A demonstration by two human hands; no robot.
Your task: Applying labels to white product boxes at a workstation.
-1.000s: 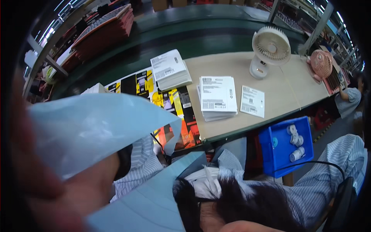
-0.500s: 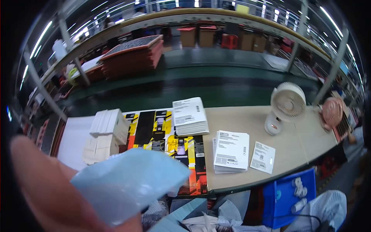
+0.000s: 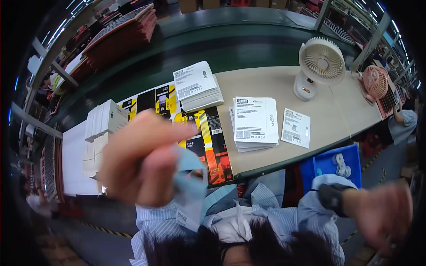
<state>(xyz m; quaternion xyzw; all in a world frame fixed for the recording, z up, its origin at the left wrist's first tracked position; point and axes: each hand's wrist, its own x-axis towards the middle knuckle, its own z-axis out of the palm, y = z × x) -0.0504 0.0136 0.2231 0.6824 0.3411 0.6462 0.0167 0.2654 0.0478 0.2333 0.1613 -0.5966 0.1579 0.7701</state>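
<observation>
My left hand point(image 3: 140, 162) is raised in front of the table, close to the camera and blurred, its fingers curled together. From it hangs a thin light blue strip-like piece point(image 3: 190, 175) with a pale printed lower end; its exact kind does not show. Out to the right is my right hand point(image 3: 381, 215), smeared by motion, with a dark band point(image 3: 330, 198) at the wrist. Nothing can be made out in its fingers. Behind my left hand lie black, yellow and red printed box sheets point(image 3: 213, 133), and a stack of white boxes point(image 3: 101, 119) is partly covered by it.
White printed packets point(image 3: 255, 122) form a pile mid-table, beside a single white card point(image 3: 296, 128). Another white stack point(image 3: 195, 86) stands farther back. A white fan point(image 3: 321, 62) and a pink fan point(image 3: 375, 82) are at right. The blue bin point(image 3: 355, 153) below holds white rolls.
The view has tipped downward. My left hand has moved right with the light blue piece, which now hangs down instead of spreading wide. My right hand has come into sight at right.
</observation>
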